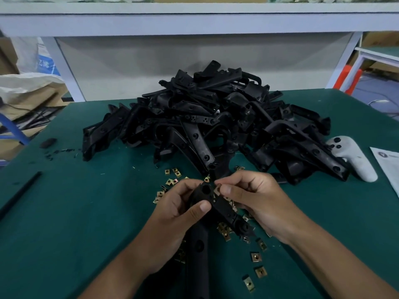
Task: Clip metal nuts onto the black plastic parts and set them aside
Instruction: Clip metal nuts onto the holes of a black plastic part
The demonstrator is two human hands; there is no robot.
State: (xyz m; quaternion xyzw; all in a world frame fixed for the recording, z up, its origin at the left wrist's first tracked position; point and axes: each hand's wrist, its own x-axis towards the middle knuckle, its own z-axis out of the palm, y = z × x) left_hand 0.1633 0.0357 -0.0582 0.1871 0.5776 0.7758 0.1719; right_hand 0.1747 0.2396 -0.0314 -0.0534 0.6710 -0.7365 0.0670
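My left hand [177, 210] grips a black plastic part [224, 209] just above the green table, thumb pressed on its top face. My right hand [254, 197] pinches a small metal nut [217, 189] at the part's upper edge, next to a round hole. Several loose brass-coloured metal nuts [257, 256] lie scattered on the mat under and around both hands. A big pile of black plastic parts [207, 121] rises behind the hands in the middle of the table.
A white game-style controller [354, 157] lies right of the pile, with a printed sheet [386, 162] beside it. A black strip [20, 193] and black scraps [48, 143] lie at the left. A white shelf frame [194, 22] stands behind the green table [75, 212].
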